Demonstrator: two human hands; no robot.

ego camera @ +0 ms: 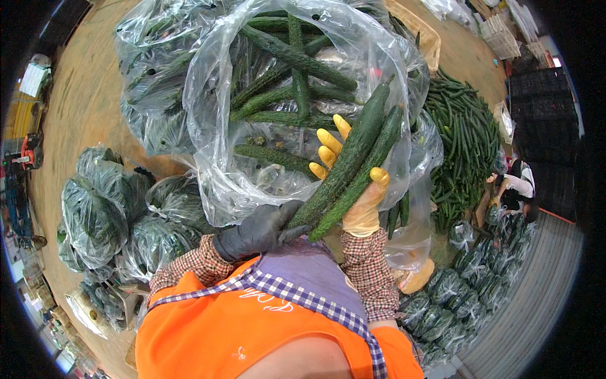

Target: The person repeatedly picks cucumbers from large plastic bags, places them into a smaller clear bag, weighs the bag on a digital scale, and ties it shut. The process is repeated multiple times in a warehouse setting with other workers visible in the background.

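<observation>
Two long dark green cucumbers, a front one (348, 154) and a slimmer one (367, 177), lie side by side and slanted between my hands. My right hand (362, 208), in a yellow rubber glove, holds them from beneath, its thumb along the right side and its fingers spread on the left. At their lower ends my left hand (260, 230), in a black glove, grips them. Just beyond, a clear plastic bag (208, 137) gapes wide, with several cucumbers (307, 59) lying crossed inside it. The cucumbers' upper ends reach over the bag's right part.
A large heap of loose cucumbers (461, 142) lies at right. Filled clear bags stand at upper left (156, 90), left (94, 213) and lower right (445, 289). A tan plastic crate (426, 38) is behind the bag. Another person (516, 184) bends beside the heap.
</observation>
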